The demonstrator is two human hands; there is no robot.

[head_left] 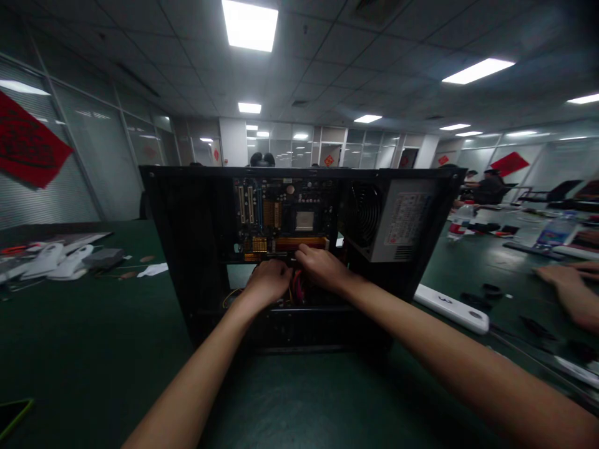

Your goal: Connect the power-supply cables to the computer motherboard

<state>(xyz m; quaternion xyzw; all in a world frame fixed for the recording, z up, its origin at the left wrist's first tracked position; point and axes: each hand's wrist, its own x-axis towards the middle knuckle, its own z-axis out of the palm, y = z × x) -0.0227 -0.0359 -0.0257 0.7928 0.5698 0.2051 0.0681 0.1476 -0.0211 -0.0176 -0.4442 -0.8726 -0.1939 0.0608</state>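
Note:
An open black computer case (304, 330) stands on the table in front of me, both my hands inside its lower middle. My left hand (271, 280) is curled just below the motherboard (290, 196); its fingertips and whatever they hold are hidden. Beside it, my right hand (322, 268) is closed at the lower edge of the board, near the orange memory slots (302, 243). A bundle of coloured cables (298, 288) runs down from between the hands, and my right fingers appear closed on its upper part. The power supply (402, 221) sits at the upper right.
The green table (93, 362) carries white and grey items (63, 260) on the left. On the right lie a white power strip (452, 308), bottles (461, 221) and small dark parts. Another person's hands (571, 287) rest at the right edge. A green-edged object (16, 415) lies lower left.

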